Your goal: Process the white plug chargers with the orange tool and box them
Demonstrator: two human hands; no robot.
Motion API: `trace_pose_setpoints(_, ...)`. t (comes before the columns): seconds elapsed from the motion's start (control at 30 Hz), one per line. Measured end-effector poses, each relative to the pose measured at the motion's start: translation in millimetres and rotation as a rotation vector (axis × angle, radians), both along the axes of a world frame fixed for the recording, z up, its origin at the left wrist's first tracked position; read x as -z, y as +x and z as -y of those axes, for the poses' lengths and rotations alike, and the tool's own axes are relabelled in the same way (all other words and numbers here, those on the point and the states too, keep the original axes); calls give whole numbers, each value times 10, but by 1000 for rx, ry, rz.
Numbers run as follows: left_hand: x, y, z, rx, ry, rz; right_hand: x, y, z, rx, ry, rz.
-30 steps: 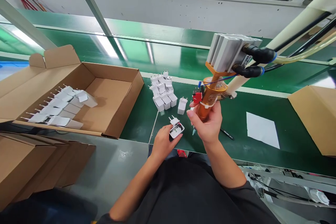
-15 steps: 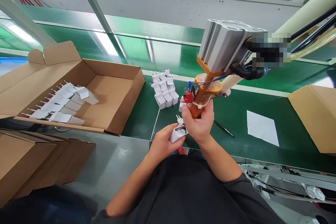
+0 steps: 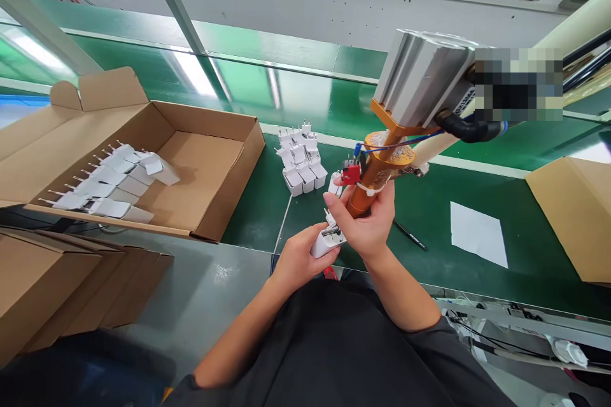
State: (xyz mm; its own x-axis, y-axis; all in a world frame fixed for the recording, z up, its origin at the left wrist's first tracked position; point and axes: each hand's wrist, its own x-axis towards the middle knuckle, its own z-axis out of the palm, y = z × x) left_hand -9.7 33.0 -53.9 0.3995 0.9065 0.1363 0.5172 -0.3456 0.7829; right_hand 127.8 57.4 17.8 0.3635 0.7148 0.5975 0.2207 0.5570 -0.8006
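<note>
My left hand [image 3: 301,259] is closed around a white plug adapter [image 3: 329,241] near the bench's front edge. Wrapped round the lower barrel of an orange pneumatic tool [image 3: 377,168] is my right hand [image 3: 370,222], its thumb toward the adapter. A metal tip of the tool meets the adapter's open face; the exact contact is too small to make out. A red switch [image 3: 351,172] with blue wires sits on the tool's side, below a silver cylinder [image 3: 424,79]. Another white adapter [image 3: 335,184] stands behind my right thumb, partly hidden.
Several white adapters [image 3: 301,162] stand grouped on the green bench [image 3: 258,216]. More adapters [image 3: 109,181] lie in rows inside an open cardboard box [image 3: 229,184] at left. A black pen [image 3: 411,236], white paper [image 3: 478,233] and a cardboard box [image 3: 573,216] are at right.
The tool and my right hand have shifted slightly to the right, with the adapter in my left hand moving a little the same way. Both grips stay the same.
</note>
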Motion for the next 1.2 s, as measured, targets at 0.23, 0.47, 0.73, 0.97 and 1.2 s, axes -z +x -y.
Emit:
trace_pose_setpoints(0.23, 158, 183, 28, -59, -16, 23, -58, -92, 15, -36, 18, -35)
trace_pose_setpoints(0.47, 251, 392, 49, -152, -5, 167, -51, -135, 35, 35, -2, -48)
trace_pose_setpoints(0.73, 285, 389, 35, -127, 56, 97, -66, -71, 46, -64, 58, -32)
trace_pose_setpoints(0.97, 140, 163, -190, -55, -77, 1, 41, 105, 28, -187, 0, -159)
trace_pose_setpoints(1.2, 100, 264, -345, -12, -283, 243, 120, 389, 91, -107, -18, -209)
